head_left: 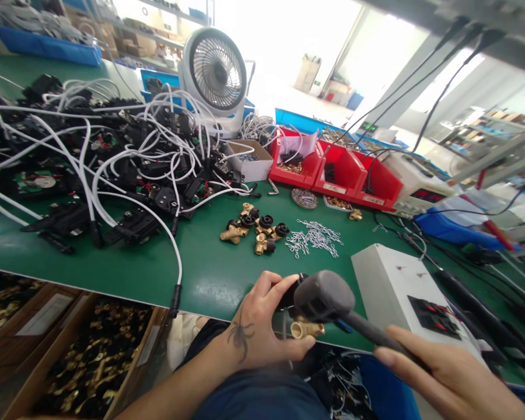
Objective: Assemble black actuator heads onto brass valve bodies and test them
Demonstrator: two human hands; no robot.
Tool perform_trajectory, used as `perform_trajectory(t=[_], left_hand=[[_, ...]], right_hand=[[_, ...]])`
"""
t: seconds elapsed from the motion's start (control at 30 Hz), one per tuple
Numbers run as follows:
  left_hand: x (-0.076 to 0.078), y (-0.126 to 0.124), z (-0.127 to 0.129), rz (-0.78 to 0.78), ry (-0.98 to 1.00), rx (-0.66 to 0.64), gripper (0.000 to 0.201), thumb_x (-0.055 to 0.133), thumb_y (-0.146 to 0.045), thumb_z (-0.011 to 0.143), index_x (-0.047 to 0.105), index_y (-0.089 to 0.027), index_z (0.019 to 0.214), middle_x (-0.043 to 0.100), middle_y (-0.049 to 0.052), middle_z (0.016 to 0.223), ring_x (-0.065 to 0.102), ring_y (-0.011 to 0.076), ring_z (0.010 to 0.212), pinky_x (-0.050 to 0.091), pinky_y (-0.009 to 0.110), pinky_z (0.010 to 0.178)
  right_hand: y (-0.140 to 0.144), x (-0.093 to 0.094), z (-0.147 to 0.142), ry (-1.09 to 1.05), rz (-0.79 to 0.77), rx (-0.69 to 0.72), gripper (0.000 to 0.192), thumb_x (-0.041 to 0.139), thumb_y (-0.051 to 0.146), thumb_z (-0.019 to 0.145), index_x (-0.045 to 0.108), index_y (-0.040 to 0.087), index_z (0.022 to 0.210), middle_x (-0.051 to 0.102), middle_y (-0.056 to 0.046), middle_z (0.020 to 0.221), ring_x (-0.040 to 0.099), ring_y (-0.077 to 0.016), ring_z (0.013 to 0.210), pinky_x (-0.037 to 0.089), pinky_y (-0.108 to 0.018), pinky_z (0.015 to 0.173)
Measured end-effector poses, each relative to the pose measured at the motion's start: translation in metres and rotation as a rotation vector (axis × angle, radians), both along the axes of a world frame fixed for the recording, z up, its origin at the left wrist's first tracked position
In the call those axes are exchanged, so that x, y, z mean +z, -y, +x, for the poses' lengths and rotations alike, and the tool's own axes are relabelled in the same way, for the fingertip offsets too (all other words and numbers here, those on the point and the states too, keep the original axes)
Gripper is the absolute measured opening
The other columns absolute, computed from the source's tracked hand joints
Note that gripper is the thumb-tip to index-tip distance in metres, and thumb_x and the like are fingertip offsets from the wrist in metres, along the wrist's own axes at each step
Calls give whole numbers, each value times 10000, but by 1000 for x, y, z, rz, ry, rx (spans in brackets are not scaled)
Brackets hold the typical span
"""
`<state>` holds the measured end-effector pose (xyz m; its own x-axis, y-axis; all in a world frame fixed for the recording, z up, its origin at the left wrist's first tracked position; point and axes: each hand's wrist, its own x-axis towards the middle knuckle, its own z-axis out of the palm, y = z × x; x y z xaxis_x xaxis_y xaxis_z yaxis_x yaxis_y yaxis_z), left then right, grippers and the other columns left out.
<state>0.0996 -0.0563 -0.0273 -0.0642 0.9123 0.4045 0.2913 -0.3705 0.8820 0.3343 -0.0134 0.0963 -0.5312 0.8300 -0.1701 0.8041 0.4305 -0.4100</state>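
Observation:
My right hand (437,367) is wrapped round the handle of a black rubber mallet (326,294). The mallet head hangs just above the table's front edge and covers part of what lies behind it. My left hand (262,326) grips a black part (289,297) whose far side the mallet hides. A brass valve fitting (306,329) shows below the mallet head, close to my left thumb; whether it is joined to the black part I cannot tell. Further back lie several brass fittings with black caps (231,234) and a heap of silver cotter pins (317,238).
Black units with white cables (157,157) pile up at left. Red bins (336,169) and a fan (219,70) stand at the back. A grey-white box (394,286) sits at right. Below the edge are a crate of brass parts (153,344) and a blue bin (389,379).

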Motion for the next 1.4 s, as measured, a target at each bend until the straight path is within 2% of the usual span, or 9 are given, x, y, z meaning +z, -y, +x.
perform_trajectory(t=[0.2, 0.3, 0.5, 0.63, 0.8, 1.03, 1.2, 1.3, 1.4], left_hand=[[0, 1, -1, 19, 28, 30, 583, 778, -200, 585, 468, -207, 1079, 556, 79, 1114, 609, 230, 1016, 557, 399, 868], [-3, 1, 2, 39, 48, 43, 501, 785, -181, 552, 492, -219, 956, 559, 74, 1130, 607, 230, 1012, 543, 403, 877], [3, 0, -6, -79, 86, -12, 427, 799, -184, 571, 516, -219, 889, 571, 84, 1159, 609, 248, 1064, 523, 422, 922], [8, -1, -13, -83, 96, -14, 400, 802, -195, 615, 522, -215, 899, 567, 91, 1181, 597, 248, 1105, 506, 433, 961], [2, -2, -11, -9, 29, 71, 415, 814, -227, 639, 520, -215, 931, 561, 99, 1181, 584, 267, 1138, 495, 464, 980], [0, -1, -3, 79, -59, 125, 417, 814, -227, 635, 518, -211, 927, 582, 110, 1163, 602, 274, 1118, 519, 455, 950], [1, 0, -4, 45, -38, 171, 386, 790, -224, 641, 509, -214, 906, 582, 108, 1168, 615, 269, 1110, 537, 439, 923], [2, -1, -4, 44, -30, 181, 386, 789, -227, 634, 502, -215, 892, 581, 105, 1156, 616, 269, 1104, 537, 436, 919], [2, -3, -3, 55, -44, 172, 396, 798, -222, 624, 505, -214, 890, 579, 106, 1156, 614, 272, 1102, 530, 439, 923]], right_hand=[[-95, 22, -33, 141, 494, 98, 615, 306, 600, 951, 698, 130, 1015, 699, -73, 719, 649, -153, 550, 467, -210, 456], [-143, 5, -59, 214, 580, 116, 532, 324, 410, 984, 673, 59, 1179, 709, -137, 1040, 706, -199, 853, 497, -230, 642], [-182, -23, -98, 226, 634, 148, 460, 347, 324, 1008, 677, 67, 1198, 679, -105, 1108, 632, -204, 1115, 466, -281, 955], [-157, -22, -87, 221, 625, 159, 570, 322, 433, 1023, 570, 27, 1337, 578, -178, 1257, 547, -285, 1254, 454, -386, 1006], [-71, -53, -38, 293, 539, 321, 775, 573, 603, 906, 473, 56, 1446, 542, -254, 1338, 587, -354, 1173, 530, -489, 962], [-19, -105, -19, 173, 442, -3, 651, 304, 566, 1001, 668, 91, 1260, 634, -244, 1031, 618, -370, 1003, 543, -566, 831], [-18, -72, -24, -60, 274, -98, 608, 145, 420, 1055, 638, 103, 1216, 702, -132, 910, 694, -207, 783, 603, -307, 663], [0, -41, -24, -262, 146, -184, 443, 394, 472, 1011, 596, 170, 1264, 711, -81, 951, 708, -189, 788, 594, -242, 639], [17, -30, -29, -377, 361, -249, 323, 603, 421, 909, 595, 255, 1186, 663, -45, 986, 686, -176, 844, 579, -234, 744]])
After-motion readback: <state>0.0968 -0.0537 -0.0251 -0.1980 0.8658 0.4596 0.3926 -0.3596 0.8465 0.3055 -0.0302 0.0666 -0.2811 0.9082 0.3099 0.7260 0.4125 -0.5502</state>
